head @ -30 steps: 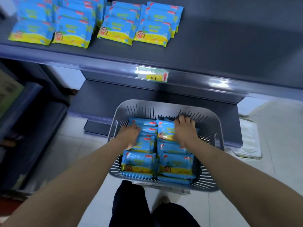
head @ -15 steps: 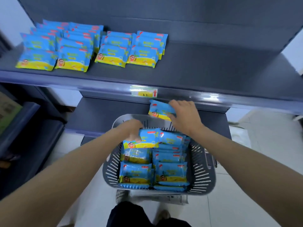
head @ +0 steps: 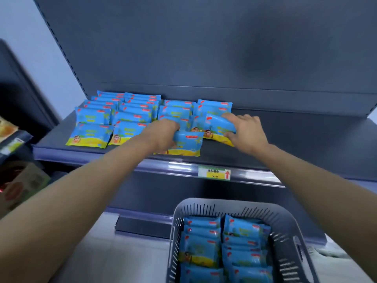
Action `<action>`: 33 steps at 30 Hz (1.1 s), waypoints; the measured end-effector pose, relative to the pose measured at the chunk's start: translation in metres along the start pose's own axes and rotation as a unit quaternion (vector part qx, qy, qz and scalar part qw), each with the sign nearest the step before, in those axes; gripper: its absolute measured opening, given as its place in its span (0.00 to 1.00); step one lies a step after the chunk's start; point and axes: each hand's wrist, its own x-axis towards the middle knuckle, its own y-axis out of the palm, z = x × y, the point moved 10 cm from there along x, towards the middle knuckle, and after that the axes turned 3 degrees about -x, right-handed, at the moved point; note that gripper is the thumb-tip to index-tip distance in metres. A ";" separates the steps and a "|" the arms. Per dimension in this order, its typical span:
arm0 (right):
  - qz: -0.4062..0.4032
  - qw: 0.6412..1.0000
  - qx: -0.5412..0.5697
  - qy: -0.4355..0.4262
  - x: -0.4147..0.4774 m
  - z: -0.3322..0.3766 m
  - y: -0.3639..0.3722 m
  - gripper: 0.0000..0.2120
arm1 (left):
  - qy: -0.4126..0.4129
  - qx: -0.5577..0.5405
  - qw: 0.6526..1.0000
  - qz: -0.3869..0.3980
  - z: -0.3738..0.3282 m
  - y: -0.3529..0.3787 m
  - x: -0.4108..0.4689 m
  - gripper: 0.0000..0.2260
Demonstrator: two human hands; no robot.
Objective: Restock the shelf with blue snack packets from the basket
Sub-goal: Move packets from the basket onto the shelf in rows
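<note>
Left hand point(head: 165, 135): fingers curled round packet A point(head: 189, 145), low at shelf point(head: 295, 144) front | Right hand point(head: 246, 129): fingers and thumb grasp packet B point(head: 219, 125), tilted over the rightmost row | Stock point(head: 114, 119): four rows, shelf's left half | Basket point(head: 285, 219): below, right; spare packets point(head: 224, 248) in two columns | Label point(head: 214, 173): shelf edge.

Dark shelf point(head: 306, 137) with blue packets point(head: 92, 119)
</note>
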 end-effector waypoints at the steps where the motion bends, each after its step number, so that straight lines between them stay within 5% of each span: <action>1: 0.018 1.000 -0.008 0.002 0.008 0.004 0.008 0.26 | -0.009 0.008 1.000 -0.003 0.014 -0.002 0.007 0.12; 5: 0.105 0.994 -0.005 0.012 0.030 0.014 0.042 0.27 | -0.021 0.000 1.000 0.016 0.045 0.006 0.041 0.13; 13: 0.115 0.991 -0.062 0.026 0.046 0.023 0.071 0.37 | 0.004 0.002 0.999 0.043 0.059 0.039 0.092 0.25; 25: 0.019 0.987 -0.139 0.079 0.057 0.020 0.069 0.36 | 0.018 0.094 0.990 -0.103 0.053 0.032 0.105 0.24; 33: -0.098 0.991 -0.095 0.008 -0.001 0.020 0.027 0.25 | 0.077 0.008 0.987 -0.140 -0.009 0.014 0.054 0.24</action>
